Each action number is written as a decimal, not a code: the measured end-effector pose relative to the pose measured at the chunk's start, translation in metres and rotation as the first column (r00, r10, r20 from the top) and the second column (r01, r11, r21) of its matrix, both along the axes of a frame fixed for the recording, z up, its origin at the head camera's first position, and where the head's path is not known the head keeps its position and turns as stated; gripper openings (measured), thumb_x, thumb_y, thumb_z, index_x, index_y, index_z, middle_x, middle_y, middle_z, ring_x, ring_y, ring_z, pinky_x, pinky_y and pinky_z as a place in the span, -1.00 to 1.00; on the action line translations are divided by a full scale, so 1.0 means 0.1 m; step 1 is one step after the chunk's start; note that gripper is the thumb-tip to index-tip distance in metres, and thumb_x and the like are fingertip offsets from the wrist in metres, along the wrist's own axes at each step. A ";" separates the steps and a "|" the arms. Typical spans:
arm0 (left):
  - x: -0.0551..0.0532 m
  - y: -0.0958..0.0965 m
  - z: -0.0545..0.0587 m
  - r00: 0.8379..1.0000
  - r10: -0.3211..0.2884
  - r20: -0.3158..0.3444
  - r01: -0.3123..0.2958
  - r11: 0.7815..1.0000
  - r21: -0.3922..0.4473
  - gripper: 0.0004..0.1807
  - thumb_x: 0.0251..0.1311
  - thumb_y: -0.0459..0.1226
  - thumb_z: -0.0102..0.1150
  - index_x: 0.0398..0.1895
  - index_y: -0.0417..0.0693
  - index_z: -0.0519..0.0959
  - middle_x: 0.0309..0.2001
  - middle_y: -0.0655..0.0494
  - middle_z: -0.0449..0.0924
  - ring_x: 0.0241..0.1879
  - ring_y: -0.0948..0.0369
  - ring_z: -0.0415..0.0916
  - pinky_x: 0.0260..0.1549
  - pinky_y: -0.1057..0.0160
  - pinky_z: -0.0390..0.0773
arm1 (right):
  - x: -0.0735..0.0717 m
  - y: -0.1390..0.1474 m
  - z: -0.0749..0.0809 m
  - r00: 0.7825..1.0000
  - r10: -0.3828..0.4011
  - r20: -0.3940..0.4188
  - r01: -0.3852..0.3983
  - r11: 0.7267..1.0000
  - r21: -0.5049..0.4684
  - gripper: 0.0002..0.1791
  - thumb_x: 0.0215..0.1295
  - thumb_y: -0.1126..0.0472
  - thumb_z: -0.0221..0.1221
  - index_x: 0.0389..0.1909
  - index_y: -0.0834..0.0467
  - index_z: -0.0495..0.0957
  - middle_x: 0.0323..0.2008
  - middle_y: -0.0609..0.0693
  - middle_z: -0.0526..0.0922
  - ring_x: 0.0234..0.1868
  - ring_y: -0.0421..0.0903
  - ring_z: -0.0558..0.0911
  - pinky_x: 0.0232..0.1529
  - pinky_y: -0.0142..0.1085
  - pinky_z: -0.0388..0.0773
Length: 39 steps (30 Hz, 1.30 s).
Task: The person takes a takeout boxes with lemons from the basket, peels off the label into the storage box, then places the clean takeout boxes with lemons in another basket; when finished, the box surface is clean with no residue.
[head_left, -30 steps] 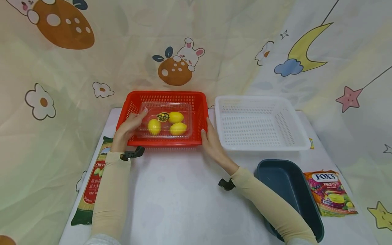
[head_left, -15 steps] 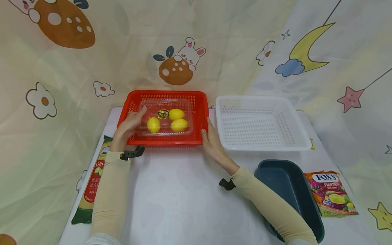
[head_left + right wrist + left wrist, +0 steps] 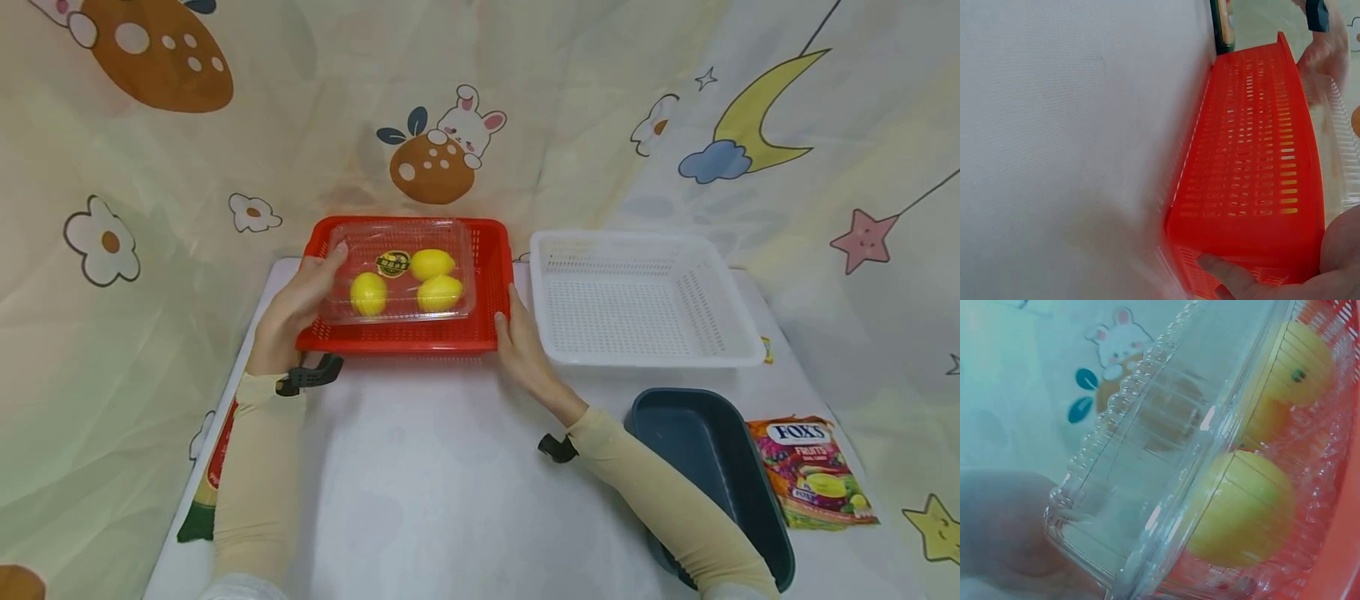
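My left hand (image 3: 298,296) holds the left side of a clear plastic box (image 3: 341,308), its thumb over the lid edge. Three lemons (image 3: 432,264) show through the lid, beside a black and yellow sticker (image 3: 393,264). The box is raised over the red basket (image 3: 397,340), slightly tilted, overlapping its back rim. In the left wrist view the lid's ribbed edge (image 3: 1116,403) stands close, with lemons (image 3: 1244,509) behind clear plastic. My right hand (image 3: 525,346) grips the basket at its right end; in the right wrist view a finger (image 3: 1225,272) lies against the outer wall.
A white basket (image 3: 637,360) stands right of the red one. Nearer me are a dark blue tray (image 3: 693,433), partly under my right forearm, and a Fox's candy bag (image 3: 813,475). A spaghetti pack (image 3: 198,512) lies left, mostly behind my left forearm. Patterned cloth (image 3: 577,125) rises behind the table.
The left hand has lifted the lemon box out of the red basket, up and slightly left. The left forearm has shifted left over the spaghetti pack. My right hand stays on the basket.
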<state>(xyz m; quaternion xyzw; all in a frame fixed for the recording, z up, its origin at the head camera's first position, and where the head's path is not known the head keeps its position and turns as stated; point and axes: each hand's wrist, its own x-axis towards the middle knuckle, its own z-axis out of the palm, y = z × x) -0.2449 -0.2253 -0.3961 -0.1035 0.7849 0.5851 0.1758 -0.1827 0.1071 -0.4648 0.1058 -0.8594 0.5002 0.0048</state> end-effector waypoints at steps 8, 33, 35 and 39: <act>0.28 -0.04 0.21 1.000 -0.008 -0.009 0.007 0.997 -0.074 0.05 0.31 0.42 -0.19 0.57 -0.04 -0.24 0.52 -0.21 -0.02 0.42 -0.12 0.09 0.39 -0.25 0.32 | 0.00 0.01 -0.01 1.000 0.000 0.004 0.000 1.000 -0.002 -0.27 0.63 0.14 -0.14 0.64 0.14 -0.24 0.64 0.00 -0.05 0.61 -0.02 0.07 0.58 -0.02 0.09; 1.36 -0.12 0.29 0.994 -0.100 -0.040 0.090 0.976 -0.198 -0.14 0.42 0.36 -0.35 0.35 -0.19 -0.06 0.40 -0.33 0.18 0.27 -0.24 0.25 -0.06 -0.11 0.52 | -0.03 -0.01 -0.04 0.999 -0.015 -0.047 0.015 1.000 0.013 -0.31 0.62 0.22 -0.18 0.62 0.26 -0.20 0.63 0.12 -0.05 0.63 0.00 0.00 0.62 -0.06 -0.04; 1.44 -0.11 0.26 0.993 -0.106 -0.056 0.093 0.975 -0.202 -0.12 0.43 0.36 -0.34 0.38 -0.20 -0.07 0.39 -0.35 0.16 0.30 -0.27 0.24 0.01 -0.21 0.50 | -0.03 0.00 -0.04 0.999 -0.017 -0.049 0.018 1.000 0.020 -0.32 0.63 0.21 -0.19 0.62 0.27 -0.20 0.63 0.14 -0.06 0.64 0.01 -0.01 0.62 -0.07 -0.06; 1.60 -0.08 0.16 0.990 -0.118 -0.083 0.102 0.979 -0.178 -0.15 0.44 0.32 -0.29 0.41 -0.16 -0.07 0.42 -0.32 0.12 0.32 -0.30 0.28 0.10 -0.32 0.52 | -0.04 0.00 -0.05 0.998 -0.025 -0.053 0.026 0.999 0.031 -0.32 0.63 0.21 -0.19 0.61 0.29 -0.19 0.63 0.17 -0.06 0.64 0.03 -0.03 0.63 -0.08 -0.08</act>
